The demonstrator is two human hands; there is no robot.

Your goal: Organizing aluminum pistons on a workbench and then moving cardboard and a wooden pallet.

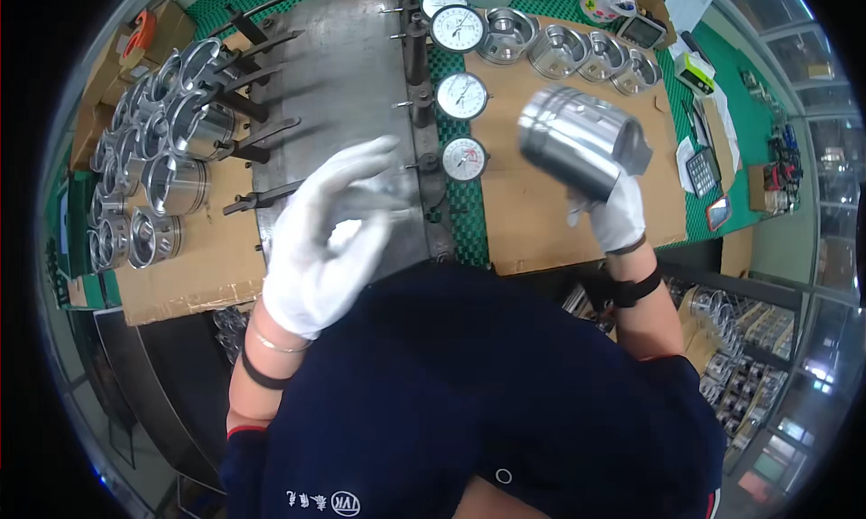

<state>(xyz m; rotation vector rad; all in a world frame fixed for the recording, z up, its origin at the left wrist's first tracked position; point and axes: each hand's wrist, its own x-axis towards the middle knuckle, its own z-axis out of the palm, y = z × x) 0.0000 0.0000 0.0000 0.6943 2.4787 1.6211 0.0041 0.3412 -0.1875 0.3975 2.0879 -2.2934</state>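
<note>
My right hand [618,214], in a white glove, grips a shiny metal piston [577,136] from below and lifts it tilted above the cardboard on the right. The piston's ring grooves point up and left, and its open skirt end faces right. Over the near edge of the steel plate [347,86] hovers my gloved left hand [329,239], its fingers curved and apart with nothing between them. Right of the plate stands a row of dial gauges [461,96] on posts. Several pistons [557,50] sit in a row on the cardboard beyond my right hand.
Many pistons [176,183] crowd the cardboard at the left. Clamp arms [262,194] jut along the plate's left side. At the far right lie a calculator [702,172], a green-and-black box [695,73] and a phone [718,213]. More metal parts [722,366] fill racks below right.
</note>
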